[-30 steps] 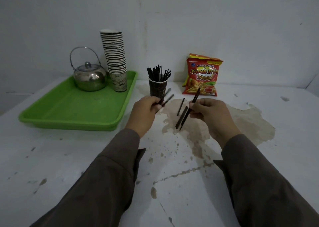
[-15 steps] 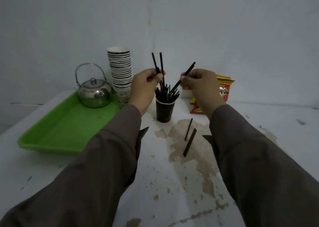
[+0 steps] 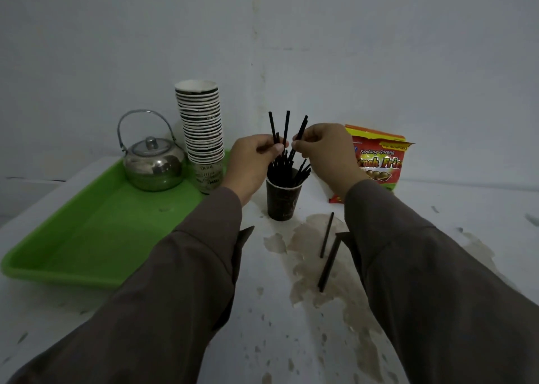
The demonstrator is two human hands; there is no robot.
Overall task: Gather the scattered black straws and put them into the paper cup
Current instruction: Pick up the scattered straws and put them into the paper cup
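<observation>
A dark paper cup (image 3: 282, 200) stands on the white table, holding several black straws. My left hand (image 3: 252, 160) hovers just above the cup's left side, pinching two black straws (image 3: 278, 127) that point upward. My right hand (image 3: 326, 147) is right of it over the cup, pinching one black straw (image 3: 301, 127) slanted down toward the cup mouth. Two more black straws lie on the stained tabletop in front of the cup: a thin one (image 3: 326, 235) and a thicker one (image 3: 329, 262), partly under my right sleeve.
A green tray (image 3: 87, 237) at the left holds a steel kettle (image 3: 153, 165) and a tall stack of paper cups (image 3: 201, 127). A red snack bag (image 3: 379, 159) leans at the wall behind my right hand. The wall lies close behind everything.
Both hands have come closer together over the cup. The straw in my right hand has tilted more upright, and its lower end is now nearer the cup mouth.
</observation>
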